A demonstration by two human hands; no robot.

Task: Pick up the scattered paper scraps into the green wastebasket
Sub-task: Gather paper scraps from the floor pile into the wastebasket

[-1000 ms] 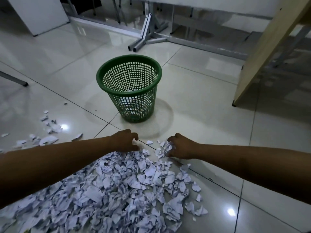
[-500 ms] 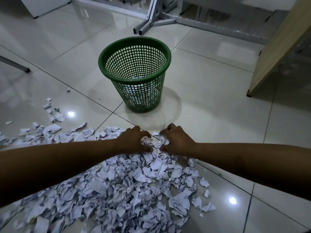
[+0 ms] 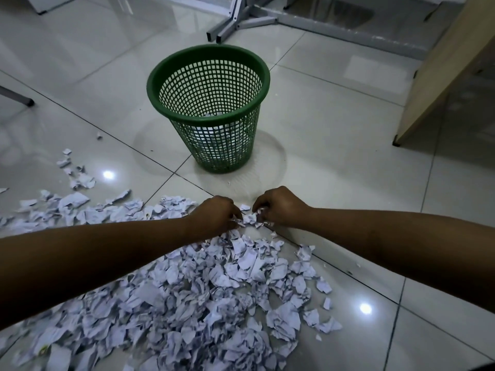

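Centre frame: left hand (image 3: 217,214) and right hand (image 3: 278,207) curled shut on paper scraps (image 3: 250,218); green wastebasket (image 3: 209,84) above, upright

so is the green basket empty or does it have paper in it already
Not empty: white scraps show through the mesh low inside the upright green wastebasket.

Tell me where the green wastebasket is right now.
In the head view the green wastebasket stands upright on the tiled floor, centre-left, just beyond both hands and the paper scraps, with a grey metal table leg behind it.
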